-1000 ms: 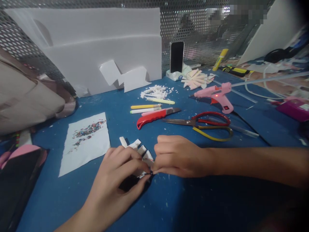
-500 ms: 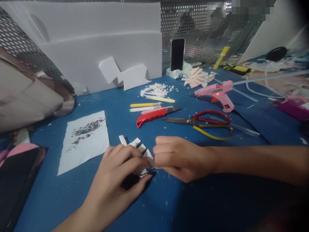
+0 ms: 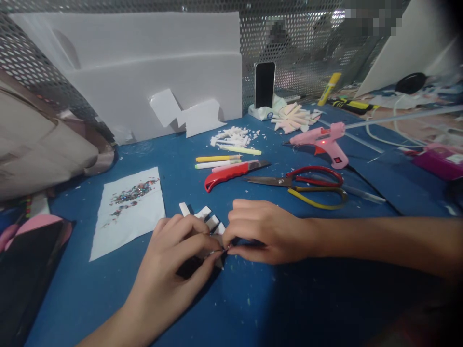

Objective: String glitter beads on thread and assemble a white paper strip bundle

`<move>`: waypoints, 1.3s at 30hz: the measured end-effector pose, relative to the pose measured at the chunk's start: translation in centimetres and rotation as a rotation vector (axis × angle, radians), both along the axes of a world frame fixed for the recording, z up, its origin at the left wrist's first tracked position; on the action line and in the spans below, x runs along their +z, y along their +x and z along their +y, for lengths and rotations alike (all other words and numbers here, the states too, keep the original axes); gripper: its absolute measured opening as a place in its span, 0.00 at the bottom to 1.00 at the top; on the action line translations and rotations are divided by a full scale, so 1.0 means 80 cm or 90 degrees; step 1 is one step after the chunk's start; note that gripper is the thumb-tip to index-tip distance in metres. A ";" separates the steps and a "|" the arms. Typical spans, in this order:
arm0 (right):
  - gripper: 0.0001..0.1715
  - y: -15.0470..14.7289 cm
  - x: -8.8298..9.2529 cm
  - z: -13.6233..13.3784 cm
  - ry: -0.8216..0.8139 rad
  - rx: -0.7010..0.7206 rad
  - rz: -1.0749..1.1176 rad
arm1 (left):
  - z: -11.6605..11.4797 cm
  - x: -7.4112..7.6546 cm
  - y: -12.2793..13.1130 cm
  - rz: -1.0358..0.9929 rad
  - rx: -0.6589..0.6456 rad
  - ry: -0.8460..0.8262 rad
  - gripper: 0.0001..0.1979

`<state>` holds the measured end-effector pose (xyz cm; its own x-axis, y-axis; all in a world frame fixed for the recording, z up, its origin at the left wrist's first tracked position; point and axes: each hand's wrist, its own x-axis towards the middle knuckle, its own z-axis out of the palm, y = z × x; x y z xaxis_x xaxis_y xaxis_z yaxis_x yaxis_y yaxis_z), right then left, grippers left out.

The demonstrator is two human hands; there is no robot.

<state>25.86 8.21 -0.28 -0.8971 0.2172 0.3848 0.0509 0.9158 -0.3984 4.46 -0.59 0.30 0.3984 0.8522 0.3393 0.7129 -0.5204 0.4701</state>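
Note:
A white piece with several short strips fanned out (image 3: 203, 212) lies on the blue table, mostly covered by my hands. My left hand (image 3: 177, 250) arches over it, thumb and index finger pinching near its right-hand edge. Against those fingertips, my right hand (image 3: 264, 231) is closed in a pinch from the right. Whatever sits between its fingertips is too small to make out. Beyond the hands lie a red utility knife (image 3: 227, 176) and scissors with red and yellow handles (image 3: 289, 182).
Glittery bits lie on a white paper (image 3: 101, 236) at left. Markers (image 3: 217, 158) and white scraps (image 3: 237, 136) are behind the knife. A pink glue gun (image 3: 321, 140), its red light lit, rests at right. A phone (image 3: 265, 86) stands at the back; a dark device (image 3: 29, 270) lies front left.
My right hand has shifted slightly left, its thumb now extended into a pinch. My left thumb and index finger have come together at the white piece's edge.

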 end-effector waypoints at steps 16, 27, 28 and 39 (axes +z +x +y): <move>0.08 0.000 -0.004 0.001 0.042 -0.005 0.032 | 0.000 0.002 0.001 0.006 0.009 -0.017 0.08; 0.11 -0.001 0.001 -0.002 0.075 0.012 0.022 | -0.002 0.001 0.005 0.039 0.017 -0.003 0.08; 0.11 -0.001 0.001 -0.003 0.078 0.018 0.020 | -0.002 0.001 0.005 0.043 0.018 -0.002 0.08; 0.14 -0.002 -0.002 -0.004 0.094 0.062 -0.003 | -0.001 0.002 0.008 0.051 0.001 0.010 0.08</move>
